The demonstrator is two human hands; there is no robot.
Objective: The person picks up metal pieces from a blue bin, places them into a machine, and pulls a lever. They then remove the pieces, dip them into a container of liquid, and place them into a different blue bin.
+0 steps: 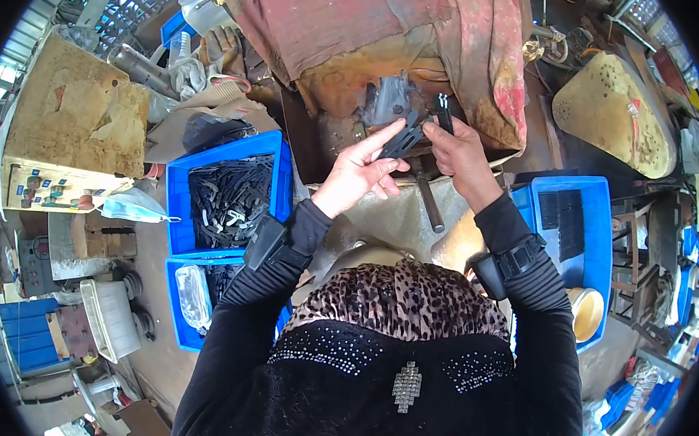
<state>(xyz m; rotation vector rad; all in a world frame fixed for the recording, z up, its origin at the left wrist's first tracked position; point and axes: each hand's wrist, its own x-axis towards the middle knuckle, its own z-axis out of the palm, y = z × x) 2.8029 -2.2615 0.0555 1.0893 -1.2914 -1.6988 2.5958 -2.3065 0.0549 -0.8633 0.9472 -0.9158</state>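
Note:
My left hand (358, 170) pinches a flat black metal part (404, 141) with a slot in it, between thumb and fingers. Close beside it, my right hand (460, 159) is closed around a narrow black piece (444, 111) that sticks up past the fingers. The tips of both hands nearly meet, and whether the two pieces touch is hard to make out. Just beyond them is a worn metal block (390, 99) under a stained reddish cloth (363, 28). Below the fingers a dark metal rod (429, 203) points toward me.
On my left a blue bin (169, 205) holds many loose black metal parts; another blue bin (172, 303) nearer me carries a clear plastic box (193, 296). To the right, a blue bin (603, 260) contains stacked dark pieces (562, 221) and a yellowish round container (586, 314).

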